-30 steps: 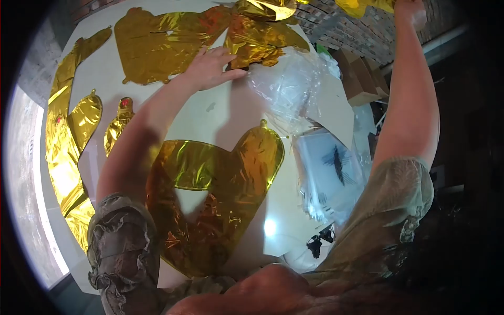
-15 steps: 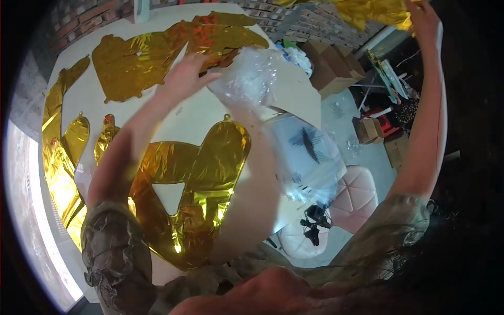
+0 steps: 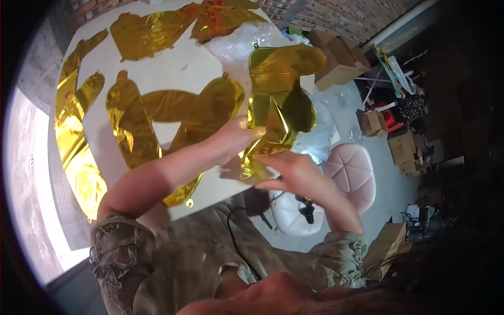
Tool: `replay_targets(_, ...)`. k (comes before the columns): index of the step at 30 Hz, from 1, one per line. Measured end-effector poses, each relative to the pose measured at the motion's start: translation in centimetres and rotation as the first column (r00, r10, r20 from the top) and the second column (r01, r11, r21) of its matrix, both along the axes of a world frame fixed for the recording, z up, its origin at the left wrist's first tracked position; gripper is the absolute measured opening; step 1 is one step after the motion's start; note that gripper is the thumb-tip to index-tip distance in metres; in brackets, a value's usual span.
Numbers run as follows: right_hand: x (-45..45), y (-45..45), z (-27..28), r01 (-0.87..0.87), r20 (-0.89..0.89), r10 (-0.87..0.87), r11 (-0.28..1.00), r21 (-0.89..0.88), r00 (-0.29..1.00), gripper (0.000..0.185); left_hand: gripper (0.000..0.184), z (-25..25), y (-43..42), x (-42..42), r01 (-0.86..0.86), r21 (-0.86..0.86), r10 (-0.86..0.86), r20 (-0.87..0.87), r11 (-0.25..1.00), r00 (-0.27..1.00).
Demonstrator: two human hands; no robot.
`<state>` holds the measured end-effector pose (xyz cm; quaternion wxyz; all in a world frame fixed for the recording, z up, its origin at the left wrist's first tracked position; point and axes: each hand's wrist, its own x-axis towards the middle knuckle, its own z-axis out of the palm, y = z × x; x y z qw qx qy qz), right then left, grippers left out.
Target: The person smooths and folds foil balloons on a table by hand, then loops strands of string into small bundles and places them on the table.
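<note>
A crumpled gold foil balloon [image 3: 273,107], flat and with rounded lobes, lies at the table's right side and hangs over clear plastic. My left hand [image 3: 236,139] grips its left edge, thumb pressed on the foil. At the balloon's lower end is my right hand [image 3: 296,170]; its fingertips touch the foil while the thumb stands apart. Left of my hands, another flat gold foil balloon [image 3: 173,100] with a triangular gap lies on the table, partly covered by my left forearm.
More gold foil balloons lie on the white table [image 3: 199,68]: a long one [image 3: 76,152] at left, others [image 3: 152,34] at the back. Beside the table stand pink padded stools [image 3: 352,173], one with a black object [image 3: 306,210] on it. Cardboard boxes [image 3: 336,58] sit on the floor.
My right hand has come down from the upper right, bringing gold foil onto the table's right side. My left hand has moved from the clear plastic to this foil. The view has shifted.
</note>
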<state>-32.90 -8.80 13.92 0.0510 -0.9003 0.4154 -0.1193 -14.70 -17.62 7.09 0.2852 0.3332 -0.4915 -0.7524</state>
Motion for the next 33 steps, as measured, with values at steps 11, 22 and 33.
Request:
replay_targets(11,-3.0,-18.9,-5.8,-0.035,-0.034,0.039,0.996,0.087,0.999,0.044,0.069,-3.2,8.2,5.1,0.056,-0.233,0.066,0.486,0.971,0.872)
replay_targets(22,-2.8,-21.3,-4.7,0.162,-0.233,-0.116,0.968,0.192,0.966,0.026,0.083,-3.7,14.5,9.6,-0.041,-0.529,0.243,0.319,0.848,0.916)
replay_targets(33,14.3,-28.7,0.0,-0.041,0.015,0.039,0.993,0.113,0.999,0.038,0.081,-0.9,16.6,16.8,-0.295,-0.528,0.551,0.43,0.796,0.716)
